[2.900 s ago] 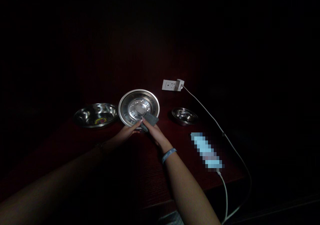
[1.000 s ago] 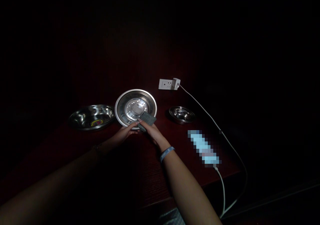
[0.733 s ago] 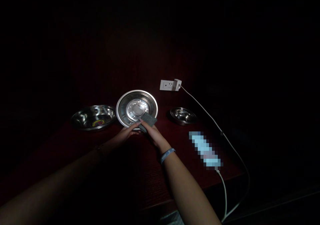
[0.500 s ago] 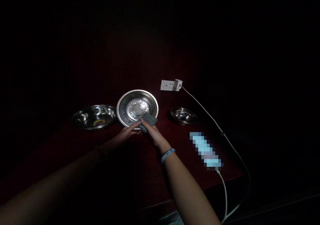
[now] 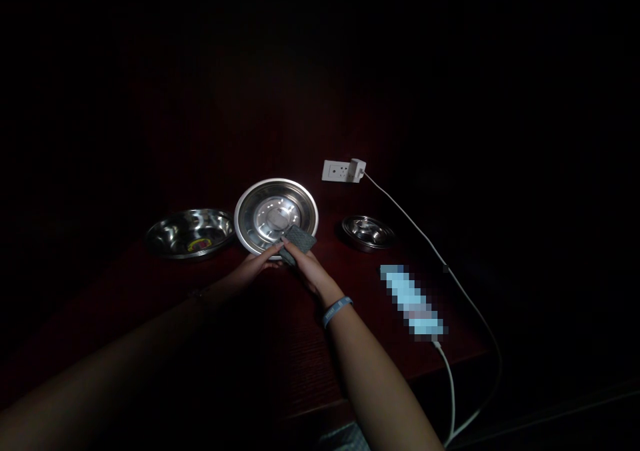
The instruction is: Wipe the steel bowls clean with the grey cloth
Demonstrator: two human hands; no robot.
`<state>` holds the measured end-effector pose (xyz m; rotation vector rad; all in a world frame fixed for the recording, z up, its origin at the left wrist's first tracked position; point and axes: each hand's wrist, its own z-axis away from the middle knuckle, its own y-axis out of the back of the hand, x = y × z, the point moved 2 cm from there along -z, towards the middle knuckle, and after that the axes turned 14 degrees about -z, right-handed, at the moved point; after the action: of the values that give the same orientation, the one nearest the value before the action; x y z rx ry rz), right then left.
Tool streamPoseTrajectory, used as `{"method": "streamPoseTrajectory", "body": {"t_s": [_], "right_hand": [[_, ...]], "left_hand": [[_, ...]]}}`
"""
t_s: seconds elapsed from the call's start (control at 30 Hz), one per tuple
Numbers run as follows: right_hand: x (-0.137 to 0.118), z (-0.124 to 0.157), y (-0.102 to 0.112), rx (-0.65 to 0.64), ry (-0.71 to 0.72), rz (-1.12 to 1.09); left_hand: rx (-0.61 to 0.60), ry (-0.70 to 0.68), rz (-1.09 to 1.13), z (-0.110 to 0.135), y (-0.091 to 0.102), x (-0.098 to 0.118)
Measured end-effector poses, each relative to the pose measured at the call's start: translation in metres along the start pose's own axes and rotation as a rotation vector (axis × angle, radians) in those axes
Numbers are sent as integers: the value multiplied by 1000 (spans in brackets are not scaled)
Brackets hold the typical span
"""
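Beside a shiny oval metal bowl (image 5: 173, 236), the left hand (image 5: 254, 265) clamps a tilted, round silver metal basin (image 5: 277, 219) by its rim; the right hand (image 5: 311, 269) pinches a grey textured cloth (image 5: 301, 239) against it. Cloth contact appears established; what remains cannot be determined.

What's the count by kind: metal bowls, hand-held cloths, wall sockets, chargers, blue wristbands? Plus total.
Metal bowls: 3 (held bowl, stickered bowl, small bowl; the last might be a stack, counted once)
Held cloth: 1
Wall socket: 1
Charger: 1
Blue wristband: 1
Total: 7
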<state>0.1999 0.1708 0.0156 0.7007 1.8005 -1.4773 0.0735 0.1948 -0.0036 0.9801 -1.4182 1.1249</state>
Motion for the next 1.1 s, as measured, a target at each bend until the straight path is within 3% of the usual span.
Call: {"method": "streamPoseTrajectory", "body": {"t_s": [1.1], "right_hand": [[2, -1, 2, 7, -22, 18]], "left_hand": [[8, 22, 8, 0, -3, 3]]}}
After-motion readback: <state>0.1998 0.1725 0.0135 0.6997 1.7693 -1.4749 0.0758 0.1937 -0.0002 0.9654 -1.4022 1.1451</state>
